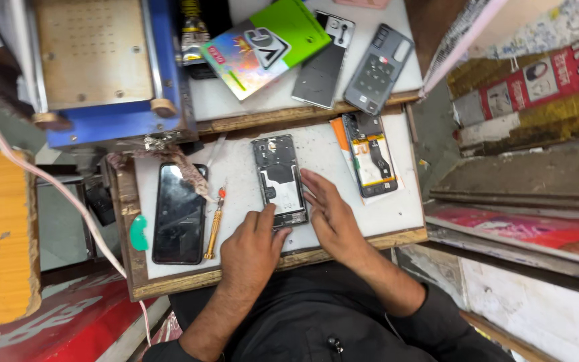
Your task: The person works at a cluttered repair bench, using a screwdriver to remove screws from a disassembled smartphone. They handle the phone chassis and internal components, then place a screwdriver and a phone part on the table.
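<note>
Both hands (pixel 293 231) flat beside opened phone frame (pixel 280 181), near board's front edge (pixel 249 269).

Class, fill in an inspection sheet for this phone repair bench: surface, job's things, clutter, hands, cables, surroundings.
Surface: white work board, scuffed, wooden-framed.
Job's things: opened phone frame under both hands; second opened phone to its right.
Clutter: black phone, screwdriver, green pick, back covers, green box.
Hands: left hand and right hand rest on the frame.
Cables: pink cable at left.
Surroundings: blue machine, posters.
</note>
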